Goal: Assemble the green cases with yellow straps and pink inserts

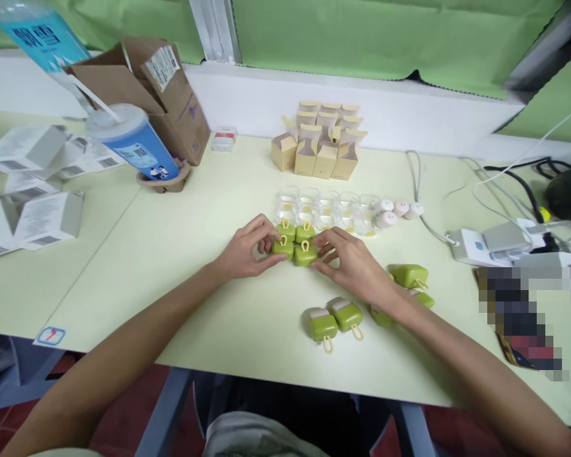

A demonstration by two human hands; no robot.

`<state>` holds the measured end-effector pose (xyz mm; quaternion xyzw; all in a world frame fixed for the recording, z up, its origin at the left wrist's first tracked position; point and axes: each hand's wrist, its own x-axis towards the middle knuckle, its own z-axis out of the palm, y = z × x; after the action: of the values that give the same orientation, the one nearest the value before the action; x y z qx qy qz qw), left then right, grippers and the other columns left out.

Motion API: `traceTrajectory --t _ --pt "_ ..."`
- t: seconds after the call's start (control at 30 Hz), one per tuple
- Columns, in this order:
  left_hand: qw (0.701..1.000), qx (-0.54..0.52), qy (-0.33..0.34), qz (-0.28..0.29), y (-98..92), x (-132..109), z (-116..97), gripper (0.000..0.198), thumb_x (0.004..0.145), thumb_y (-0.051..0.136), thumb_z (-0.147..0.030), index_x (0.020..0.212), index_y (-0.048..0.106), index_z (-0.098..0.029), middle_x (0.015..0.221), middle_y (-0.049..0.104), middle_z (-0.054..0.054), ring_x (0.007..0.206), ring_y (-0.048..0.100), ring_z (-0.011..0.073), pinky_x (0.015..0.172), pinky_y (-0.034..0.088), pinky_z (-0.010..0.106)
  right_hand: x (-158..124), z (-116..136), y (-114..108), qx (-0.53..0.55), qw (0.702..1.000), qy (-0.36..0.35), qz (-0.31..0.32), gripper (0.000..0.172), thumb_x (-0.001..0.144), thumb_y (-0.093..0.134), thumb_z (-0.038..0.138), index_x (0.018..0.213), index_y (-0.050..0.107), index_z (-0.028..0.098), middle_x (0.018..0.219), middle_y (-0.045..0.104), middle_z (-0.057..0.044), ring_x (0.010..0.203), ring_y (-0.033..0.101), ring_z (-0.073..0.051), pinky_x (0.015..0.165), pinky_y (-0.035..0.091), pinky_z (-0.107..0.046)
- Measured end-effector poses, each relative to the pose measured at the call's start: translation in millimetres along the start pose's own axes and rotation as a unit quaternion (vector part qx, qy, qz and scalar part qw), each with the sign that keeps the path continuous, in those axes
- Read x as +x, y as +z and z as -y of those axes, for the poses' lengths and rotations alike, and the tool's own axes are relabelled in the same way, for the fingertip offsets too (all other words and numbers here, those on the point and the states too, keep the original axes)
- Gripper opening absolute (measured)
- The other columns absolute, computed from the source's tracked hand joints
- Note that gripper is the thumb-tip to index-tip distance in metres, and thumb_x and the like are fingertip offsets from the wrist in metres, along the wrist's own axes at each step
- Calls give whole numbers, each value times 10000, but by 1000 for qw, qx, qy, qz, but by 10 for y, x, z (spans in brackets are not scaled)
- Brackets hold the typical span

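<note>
1. Nearest the lower edge of the frame, just right of centre, a pair of green cases (334, 319) with yellow loops is seen lying side by side on the pale tabletop (171, 279).
2. A little further up and to the right, more green cases (409, 275) are found beside and partly under the right forearm.
3. At the centre of the frame a cluster of four green cases (295, 244) is gathered in a tight block on the tabletop, loops pointing up the frame.
4. The left hand (242, 252) is laid against the left side of the block. Its fingers (266, 230) are curled and only slightly parted, with the tips pressed to the cases.
5. The right hand (354, 266) is laid against the right side. Its fingers (327, 244) are bent and loosely spread, with the tips touching the near right case, so that the block is squeezed between both hands.
6. Just beyond the block, a row of clear plastic trays (326, 208) is seen, with small pink-white pieces (394, 211) at its right end.
7. Further up, at upper centre, small tan cartons (321, 143) are stacked with their flaps open.
8. At upper left, a blue cup (133, 143) with a straw and a brown cardboard box (171, 95) are seen. White boxes (33, 219) are scattered along the left edge.
</note>
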<state>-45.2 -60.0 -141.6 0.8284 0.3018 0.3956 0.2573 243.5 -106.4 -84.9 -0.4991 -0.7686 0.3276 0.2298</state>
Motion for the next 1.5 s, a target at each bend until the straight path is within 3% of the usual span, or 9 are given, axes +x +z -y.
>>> traceTrajectory --t 0.2,0.43,0.73,0.93,1.03,1.13,1.23,1.33,1.5 --pt "1000 -9 9 -12 10 -5 24 406 926 926 -551 1092 734 -235 1014 663 46 672 634 137 631 613 330 -11 40 32 6 1000 9 -4 198 981 751 166 1091 601 233 1201 683 -93 904 784 -231 870 693 -454" --pt "1000 -2 -8 -13 14 -8 19 439 924 914 -600 1101 744 -236 1018 674 53 681 645 143 643 627 335 -22 56 112 -5 999 38 -3 340 1002 720 210 1287 539 254 1390 604 -128 883 797 -234 913 700 -520" --pt "1000 -9 -11 -22 20 -14 33 503 890 933 -638 1140 761 -237 1046 699 70 698 647 149 640 637 336 5 12 194 -16 1000 15 -16 245 1025 663 214 1224 522 243 1319 617 -121 839 758 -222 879 653 -483" --pt "999 15 -18 -34 25 -6 29 444 942 887 -610 1147 755 -240 1077 691 72 691 644 135 643 629 330 -85 153 -35 -73 997 -2 -3 154 1085 647 278 1221 589 235 1253 687 -118 840 723 -230 810 605 -438" --pt "997 51 -21 -62 11 -10 -14 429 967 845 -626 1128 747 -241 1009 697 64 684 626 148 630 604 339 -255 345 -141 -148 981 -94 84 285 1081 747 469 1241 683 243 1195 757 -113 966 729 -289 825 585 -436" --pt "984 117 41 -131 25 -27 -101 223 1027 778 -459 1102 723 -256 865 673 30 691 617 169 607 550 326 -411 492 -82 -235 930 -188 211 579 876 991 486 1319 740 210 1150 802 -133 1088 728 -369 896 595 -494" --pt "961 134 128 -206 105 -50 -214 194 999 745 -256 1188 704 -266 802 642 -4 706 611 168 603 520 293 -449 527 -9 -276 894 -232 266 370 901 948 250 1224 785 173 1129 811 -141 1104 739 -364 961 588 -525" --pt "961 64 168 -213 224 -71 -323 370 998 740 -240 1364 682 -253 886 666 11 770 652 169 613 572 263 -357 463 -78 -146 937 -234 214 276 993 878 256 1241 782 184 1194 810 -120 1083 765 -294 953 598 -454" --pt "985 -57 149 -71 373 -93 -452 647 1192 467 -566 1759 468 -254 1330 663 163 1012 741 205 705 700 306 -145 292 -218 141 976 -162 21 289 988 889 322 1249 785 253 1254 836 -54 1117 789 -232 952 622 -382"
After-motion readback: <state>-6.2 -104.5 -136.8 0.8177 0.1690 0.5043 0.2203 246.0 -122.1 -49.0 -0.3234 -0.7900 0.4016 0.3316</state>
